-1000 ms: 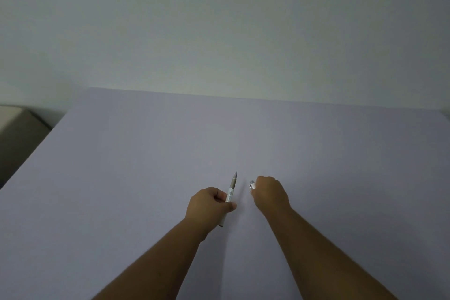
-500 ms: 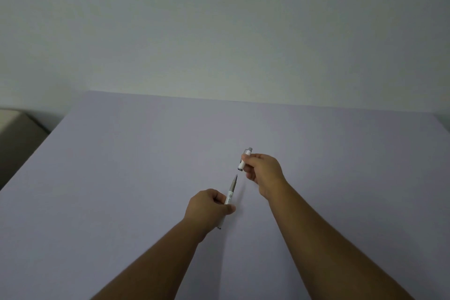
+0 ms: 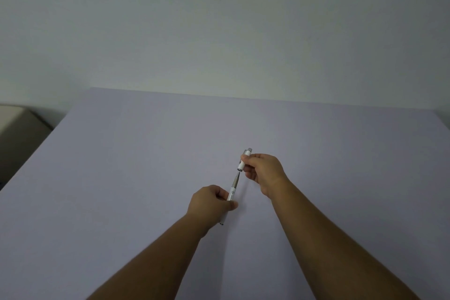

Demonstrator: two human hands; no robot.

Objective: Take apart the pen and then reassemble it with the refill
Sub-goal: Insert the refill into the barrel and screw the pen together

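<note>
My left hand point(image 3: 211, 202) grips the white pen body point(image 3: 233, 192) near its middle, above the lilac table point(image 3: 121, 178). The grey cone tip of the pen points up and away, and its back end sticks out below my fist. My right hand point(image 3: 264, 171) pinches the white pen cap point(image 3: 244, 160) between thumb and fingers. The cap's open end faces down and sits right at the pen's tip, in line with the body. Whether the tip is inside the cap I cannot tell.
The lilac table runs back to a pale wall point(image 3: 219, 31). A beige box-like object point(image 3: 17, 124) stands beyond the table's left edge. Both forearms reach in from the bottom of the view.
My right hand rose from the table surface with the cap, then brought the cap's open end down onto the line of the pen tip. My left hand stayed almost still.
</note>
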